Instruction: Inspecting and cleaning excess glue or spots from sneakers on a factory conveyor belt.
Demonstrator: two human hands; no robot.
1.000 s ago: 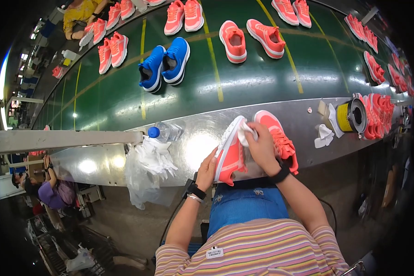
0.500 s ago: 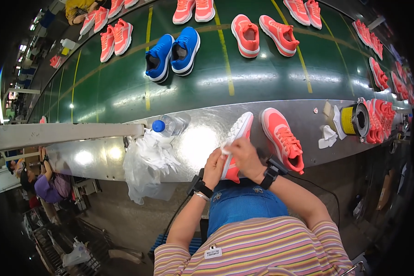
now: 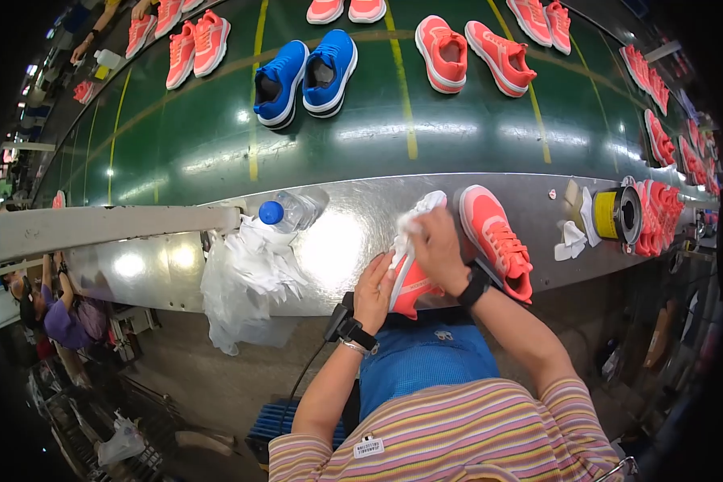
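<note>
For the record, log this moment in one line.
Left hand: against coral shoe | Right hand: white cloth on same shoe | Second coral shoe: on bench

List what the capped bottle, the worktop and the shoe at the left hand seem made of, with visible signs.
Bottle: probably clear, glossy plastic; its wall is see-through.
Worktop: likely bare metal, scuffed but shiny; its grey surface throws back bright glare.
Shoe at the left hand: low-sheen coral upper, possibly synthetic fabric; chunky white sole, perhaps foam or rubber.
</note>
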